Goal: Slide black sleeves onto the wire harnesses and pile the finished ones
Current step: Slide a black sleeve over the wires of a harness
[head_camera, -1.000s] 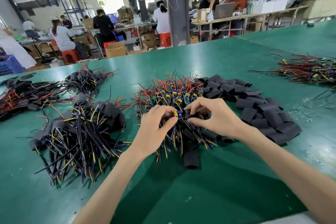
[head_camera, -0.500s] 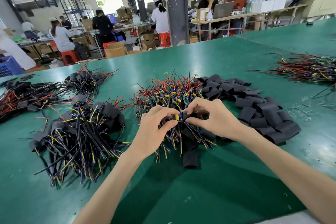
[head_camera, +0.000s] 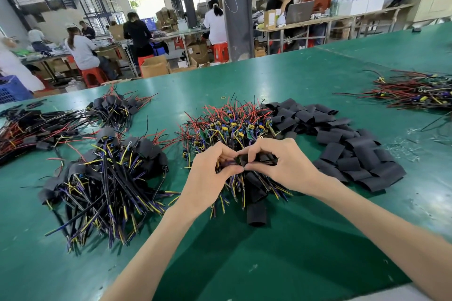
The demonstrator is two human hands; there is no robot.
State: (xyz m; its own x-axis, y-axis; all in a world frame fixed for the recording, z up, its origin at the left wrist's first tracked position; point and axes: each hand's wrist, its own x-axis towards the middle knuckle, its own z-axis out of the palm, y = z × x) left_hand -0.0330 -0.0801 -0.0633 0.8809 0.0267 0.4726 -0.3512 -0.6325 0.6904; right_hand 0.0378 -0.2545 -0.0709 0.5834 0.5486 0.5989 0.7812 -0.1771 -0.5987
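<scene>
At centre frame, above the green table (head_camera: 305, 239), the left hand (head_camera: 208, 175) pinches a wire harness (head_camera: 226, 163) and the right hand (head_camera: 281, 166) pinches a black sleeve (head_camera: 242, 161), fingertips meeting. Unsleeved harnesses (head_camera: 232, 122) lie just behind, loose sleeves (head_camera: 342, 144) at right, the finished pile (head_camera: 105, 178) at lower left.

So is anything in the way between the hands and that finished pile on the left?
Nothing visible does. The left hand and right hand pinch a harness and black sleeve over the unsleeved heap. Only a narrow strip of green table lies between them and the finished pile.
</scene>
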